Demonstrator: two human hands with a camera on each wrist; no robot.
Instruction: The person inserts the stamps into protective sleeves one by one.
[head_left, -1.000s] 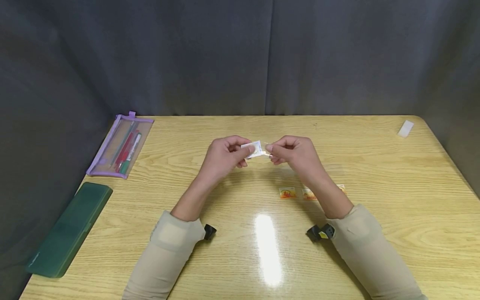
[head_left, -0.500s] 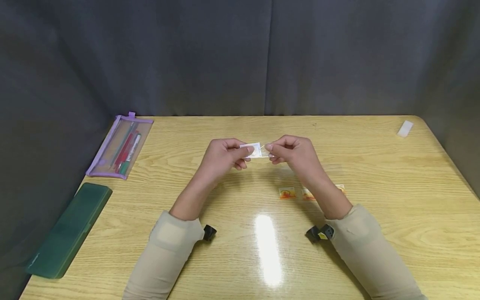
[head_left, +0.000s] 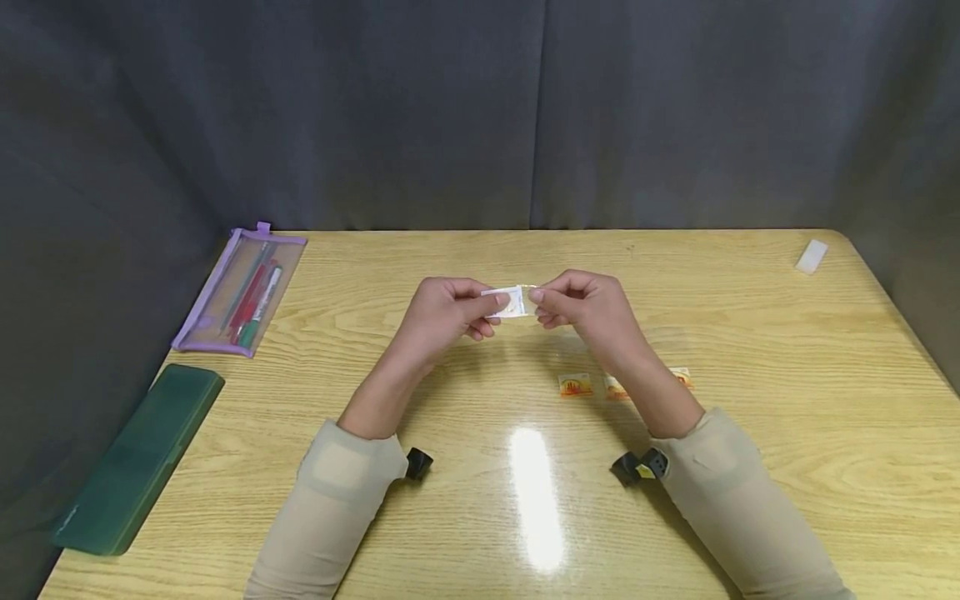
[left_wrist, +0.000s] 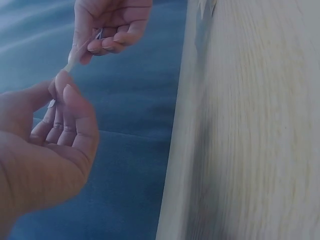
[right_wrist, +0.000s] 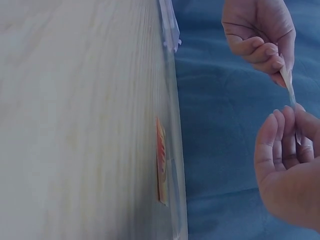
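Note:
My left hand (head_left: 448,308) pinches a small white card (head_left: 513,302) between thumb and fingers above the table. At the card's right end, my right hand (head_left: 591,302) pinches clear plastic film (head_left: 529,302), which spans the short gap between the hands. In the left wrist view the card appears edge-on, mostly covered by the left hand (left_wrist: 55,145). The right wrist view shows the pale thin piece (right_wrist: 288,85) running between both hands. On the table below lie an orange-and-yellow card (head_left: 575,385) and another orange card (head_left: 615,388), partly hidden by the right forearm.
Beyond the right forearm, another orange piece (head_left: 682,377) shows. A purple-edged mesh pouch (head_left: 180,329) with pens and a green case (head_left: 142,458) lie along the left edge. A small white block (head_left: 811,257) sits far right. Dark curtains (head_left: 480,117) stand behind the table (head_left: 450,533).
The card has tilted to nearly level, and the clear film between the hands has shifted shape. The left hand has moved slightly; the right hand has barely moved.

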